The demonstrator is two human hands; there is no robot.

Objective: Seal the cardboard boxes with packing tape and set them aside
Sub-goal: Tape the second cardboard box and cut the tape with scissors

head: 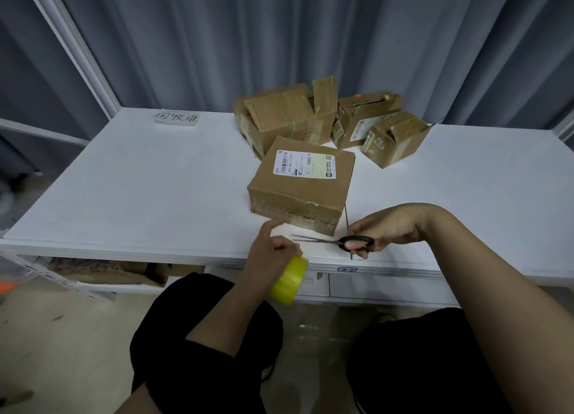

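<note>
A packing station: white table point(155, 181), parcels (labelled) point(302, 184), curtain point(248, 41).

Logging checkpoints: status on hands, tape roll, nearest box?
Left hand grips yellow tape roll. Right hand holds scissors, blades pointing left. Labelled box closed, just beyond both hands. Nothing blocking it.

Table sign point(176, 118) reads 回收堆, table-edge tag point(347, 269) 2-2; box point(302, 193) label point(304, 164) print unreadable

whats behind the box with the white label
Behind the labelled box: a large box directly behind, a middle box and a small box further right. The large box's lower front is covered.
</note>
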